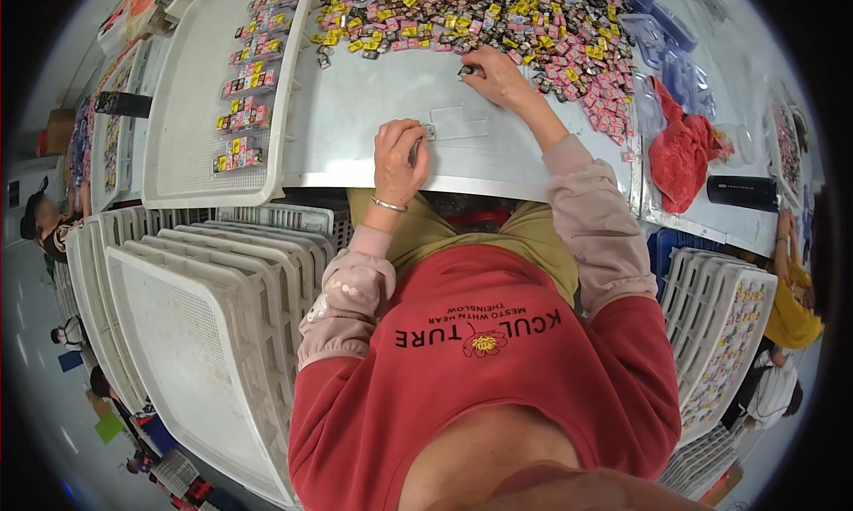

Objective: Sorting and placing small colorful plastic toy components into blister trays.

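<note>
My left hand (400,163), with a bracelet at the wrist, is curled at the middle of the pale metal table (346,111). Its thumb and fingertips close on the end of a clear plastic piece (430,131). Beside that lies a flat, transparent plastic case (460,123) on the tabletop. My right hand (501,77) pinches a small, dark block-like packet (466,70) at the near edge of the heap. That heap of small packets (480,18), in pink, yellow and black, spreads over the far part of the table.
To the left, a white mesh tray (191,111) carries a column of filled clear packs (242,117). Stacked white trays (195,333) stand below it. On the right are a red cloth (680,155), blue-tinted plastic containers (684,75) and a black cylinder (742,192). Other people sit farther off.
</note>
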### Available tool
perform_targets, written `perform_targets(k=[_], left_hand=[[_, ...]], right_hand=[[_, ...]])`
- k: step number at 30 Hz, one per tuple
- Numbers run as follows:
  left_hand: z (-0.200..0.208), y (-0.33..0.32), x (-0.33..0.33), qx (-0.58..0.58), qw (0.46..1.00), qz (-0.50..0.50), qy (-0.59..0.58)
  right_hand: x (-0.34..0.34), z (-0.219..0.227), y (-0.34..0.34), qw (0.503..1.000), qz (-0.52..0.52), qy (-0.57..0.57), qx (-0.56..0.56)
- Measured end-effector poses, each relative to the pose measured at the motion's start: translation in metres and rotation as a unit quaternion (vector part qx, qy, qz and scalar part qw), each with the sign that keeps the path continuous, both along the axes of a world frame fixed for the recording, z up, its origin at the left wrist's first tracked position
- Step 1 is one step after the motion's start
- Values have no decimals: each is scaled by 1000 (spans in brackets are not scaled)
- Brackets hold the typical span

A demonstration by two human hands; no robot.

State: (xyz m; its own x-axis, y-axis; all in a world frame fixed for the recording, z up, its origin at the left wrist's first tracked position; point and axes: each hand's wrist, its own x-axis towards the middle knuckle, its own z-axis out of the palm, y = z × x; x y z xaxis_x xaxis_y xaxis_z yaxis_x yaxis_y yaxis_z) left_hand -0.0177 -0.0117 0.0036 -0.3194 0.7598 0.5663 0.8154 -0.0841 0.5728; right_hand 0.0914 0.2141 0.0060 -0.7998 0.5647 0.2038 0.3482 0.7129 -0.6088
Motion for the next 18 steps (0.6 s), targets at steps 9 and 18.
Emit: perform_targets(k=[9,18], left_hand=[[-2,2,-1,29,998,30,-43],[44,25,-2,29,915,2,-402]], right_hand=[[-2,1,-4,999,-43,0,-26],[22,48,-52,790,36,244,-561]])
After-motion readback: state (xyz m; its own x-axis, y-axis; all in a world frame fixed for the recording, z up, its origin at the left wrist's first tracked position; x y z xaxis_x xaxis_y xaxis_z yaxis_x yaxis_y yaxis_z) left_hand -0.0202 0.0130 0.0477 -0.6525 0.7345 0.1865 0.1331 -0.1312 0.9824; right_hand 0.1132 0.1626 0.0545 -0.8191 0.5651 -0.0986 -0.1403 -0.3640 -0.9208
